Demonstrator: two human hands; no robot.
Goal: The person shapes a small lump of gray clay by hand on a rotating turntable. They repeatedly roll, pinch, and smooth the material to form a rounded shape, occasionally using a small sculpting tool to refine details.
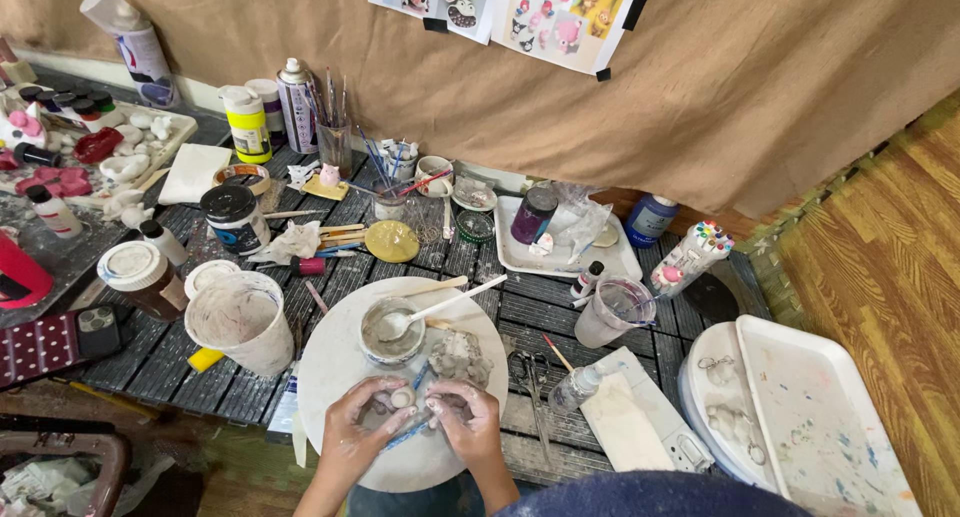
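Observation:
Both my hands rest on a round white board (335, 367) at the front of a cluttered slatted table. My left hand (358, 422) and my right hand (468, 422) together pinch a small whitish clay piece (402, 398), with a thin blue tool (408, 435) lying between them. Just beyond my fingers sits a lump of grey clay shapes (457, 357). A small bowl of grey slip (390, 332) with a white spoon (440, 305) in it stands on the same board.
A plaster-smeared cup (243, 322) stands left of the board, a clear cup (613, 312) and scissors (535, 382) right. Jars, bottles and brushes (335, 127) crowd the back. White trays (810, 417) sit at the right, a phone (55, 342) at the left.

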